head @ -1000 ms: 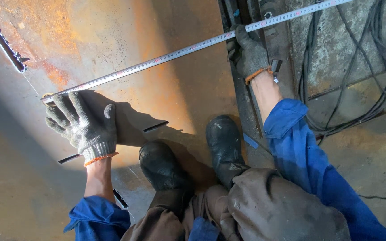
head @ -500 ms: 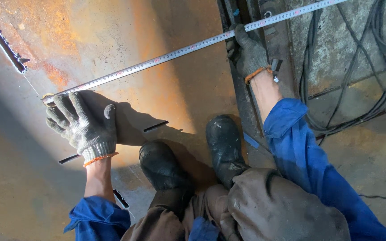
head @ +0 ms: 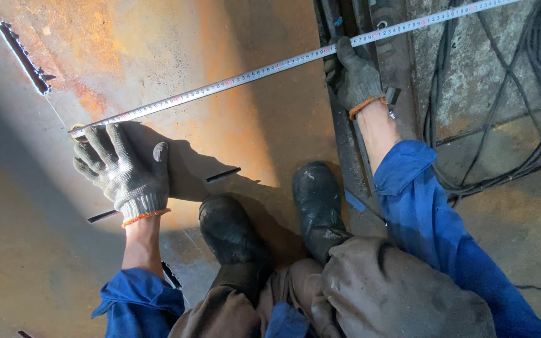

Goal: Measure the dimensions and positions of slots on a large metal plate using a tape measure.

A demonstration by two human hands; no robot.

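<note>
A thin steel tape measure point(head: 264, 70) lies stretched diagonally across the rusty steel plate point(head: 158, 50). The gloved left hand point(head: 126, 172) pins its end flat with spread fingertips, the grip open. The gloved right hand point(head: 355, 75) closes around the tape at the plate's edge. The blade looks light, springy and sharp-edged, best pinched flat.

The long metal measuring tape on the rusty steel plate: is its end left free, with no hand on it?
No, the left hand in a grey knitted glove presses the tape end onto the plate.
</note>
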